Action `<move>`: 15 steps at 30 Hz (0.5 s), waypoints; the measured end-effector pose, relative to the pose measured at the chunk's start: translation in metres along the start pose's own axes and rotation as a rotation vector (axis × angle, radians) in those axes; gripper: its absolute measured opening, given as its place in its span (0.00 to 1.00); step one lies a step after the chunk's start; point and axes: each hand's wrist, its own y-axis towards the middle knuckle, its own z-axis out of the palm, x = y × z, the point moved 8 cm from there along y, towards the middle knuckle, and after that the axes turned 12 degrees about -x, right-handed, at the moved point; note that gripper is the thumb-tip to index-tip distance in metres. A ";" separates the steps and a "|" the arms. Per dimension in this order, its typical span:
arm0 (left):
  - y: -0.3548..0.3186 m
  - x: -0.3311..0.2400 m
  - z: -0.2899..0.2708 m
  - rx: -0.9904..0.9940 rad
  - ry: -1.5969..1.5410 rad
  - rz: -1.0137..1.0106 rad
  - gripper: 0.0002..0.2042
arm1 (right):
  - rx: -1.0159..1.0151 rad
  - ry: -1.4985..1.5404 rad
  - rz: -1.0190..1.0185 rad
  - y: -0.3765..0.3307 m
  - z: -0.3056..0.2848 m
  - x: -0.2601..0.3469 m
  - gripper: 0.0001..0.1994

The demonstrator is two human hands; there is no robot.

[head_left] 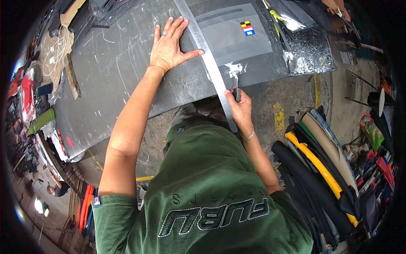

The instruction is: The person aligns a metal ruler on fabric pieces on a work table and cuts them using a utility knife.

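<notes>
A long metal ruler (pixel 210 63) lies across the dark worktable (pixel 122 80), its near end jutting past the front edge. My left hand (pixel 168 50) rests flat on the tabletop left of the ruler, fingers spread, the thumb reaching to the ruler's edge. In my right hand (pixel 241 111), beside the ruler at the table's front edge, is a utility knife (pixel 237 92) with its blade pointing away from me. Right of the ruler lies a flat grey sheet (pixel 232 46) with a small coloured flag patch (pixel 248 28) on it.
Plastic-wrapped material (pixel 311 59) covers the table's right end. A wooden strip (pixel 72 76), a cord (pixel 60 53) and a green roll (pixel 41 121) sit at its left. Rolls of material, one yellow (pixel 317 165), stand at lower right. Another person's hands (pixel 334 7) show at far right.
</notes>
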 end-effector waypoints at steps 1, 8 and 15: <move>0.000 0.000 0.000 0.003 -0.008 -0.002 0.59 | 0.000 0.008 0.012 -0.001 -0.001 0.000 0.13; 0.000 0.000 0.000 -0.005 -0.007 -0.003 0.56 | -0.003 0.022 0.006 -0.001 0.000 0.003 0.14; 0.002 0.000 0.000 0.001 -0.021 -0.008 0.58 | 0.012 0.022 0.039 0.000 0.000 -0.001 0.14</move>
